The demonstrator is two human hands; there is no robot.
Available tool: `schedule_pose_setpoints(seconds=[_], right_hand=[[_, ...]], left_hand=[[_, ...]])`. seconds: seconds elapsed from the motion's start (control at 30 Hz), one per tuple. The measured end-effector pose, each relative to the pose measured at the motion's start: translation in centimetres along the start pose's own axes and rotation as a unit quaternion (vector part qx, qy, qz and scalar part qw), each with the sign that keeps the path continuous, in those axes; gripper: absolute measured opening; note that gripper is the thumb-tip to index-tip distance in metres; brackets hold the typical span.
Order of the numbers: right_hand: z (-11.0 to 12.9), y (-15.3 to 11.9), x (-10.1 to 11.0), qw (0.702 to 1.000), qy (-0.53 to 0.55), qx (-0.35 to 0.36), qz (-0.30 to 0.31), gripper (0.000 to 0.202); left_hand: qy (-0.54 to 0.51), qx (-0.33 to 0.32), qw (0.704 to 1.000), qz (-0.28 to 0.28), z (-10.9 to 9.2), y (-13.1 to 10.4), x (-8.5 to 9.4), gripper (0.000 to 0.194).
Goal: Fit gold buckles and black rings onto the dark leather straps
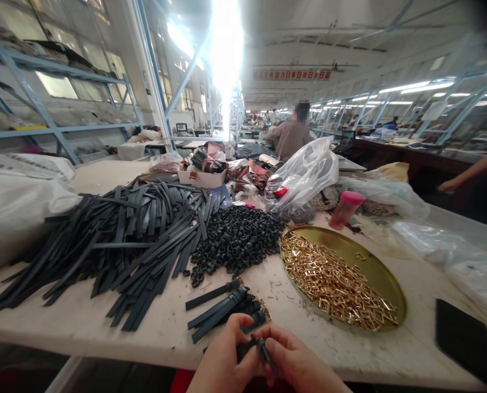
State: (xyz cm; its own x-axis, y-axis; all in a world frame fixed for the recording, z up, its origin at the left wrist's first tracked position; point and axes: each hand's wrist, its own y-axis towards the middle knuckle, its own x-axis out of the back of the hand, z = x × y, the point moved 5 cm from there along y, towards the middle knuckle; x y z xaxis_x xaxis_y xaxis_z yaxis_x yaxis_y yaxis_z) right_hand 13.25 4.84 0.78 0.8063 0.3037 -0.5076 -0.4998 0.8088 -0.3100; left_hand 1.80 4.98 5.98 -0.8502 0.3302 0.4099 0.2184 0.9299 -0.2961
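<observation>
At the table's front edge my left hand [232, 349] and my right hand [286, 352] are closed together on a short black strap [263, 349], partly hidden by the fingers. Just beyond them lie several black straps with loops and gold buckles [223, 308]. A large heap of loose black straps [132, 234] spreads to the left. Behind my hands is a pile of small black loops [239, 237]. To the right, a round gold tray [401, 295] holds many small gold buckle frames [337, 278].
A pink-lidded jar [347, 209] stands behind the tray. Clear plastic bags [304, 169] and a white box [202, 178] sit farther back. A dark flat panel [464, 338] lies at right, a white sack [18, 207] at left. A person [290, 134] is beyond; another person's arm [473, 172] shows at right.
</observation>
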Motion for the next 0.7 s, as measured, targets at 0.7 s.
schedule_pose_setpoints(seconds=[0.7], right_hand=[[1.5,-0.3,0.6,0.972,-0.191,0.098,-0.090,0.033]], left_hand=[[-0.289,0.059,0.951,0.091,1.7,0.2,-2.0,0.021]])
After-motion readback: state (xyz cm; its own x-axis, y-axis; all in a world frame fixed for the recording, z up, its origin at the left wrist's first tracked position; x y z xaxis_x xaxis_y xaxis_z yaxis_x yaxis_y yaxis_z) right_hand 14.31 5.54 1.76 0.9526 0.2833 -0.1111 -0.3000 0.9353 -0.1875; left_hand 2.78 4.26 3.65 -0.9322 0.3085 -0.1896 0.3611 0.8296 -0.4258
